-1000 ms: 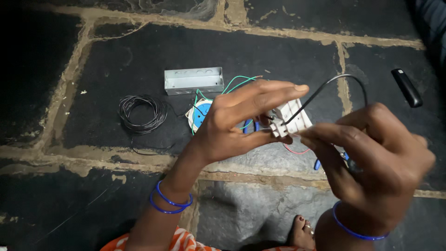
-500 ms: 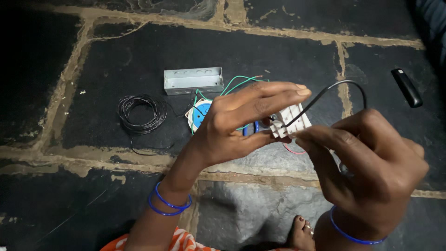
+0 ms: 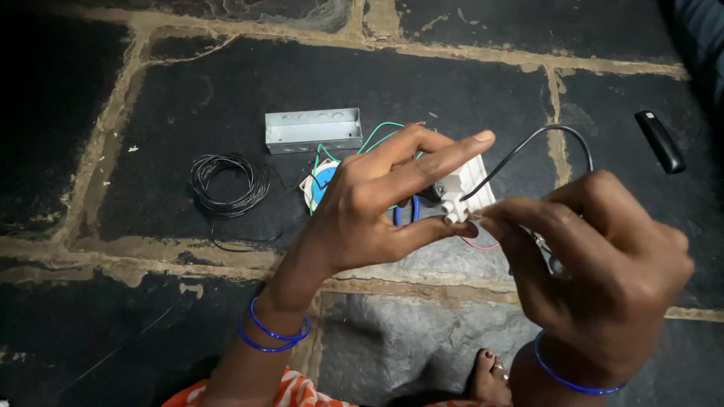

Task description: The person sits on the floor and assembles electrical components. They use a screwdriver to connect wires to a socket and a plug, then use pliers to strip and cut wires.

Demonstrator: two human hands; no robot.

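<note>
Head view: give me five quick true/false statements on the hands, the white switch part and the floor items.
1. The left hand holds the white switch part. True.
2. A black wire loops from the part towards the right hand. True.
3. The metal box is in the right hand. False: it lies on the stone floor, beyond the hands.
4. The black wire coil lies on the floor, apart from both hands. True.
5. The black stick-shaped object is in the left hand's grip. False: it lies on the floor at the far right.
</note>
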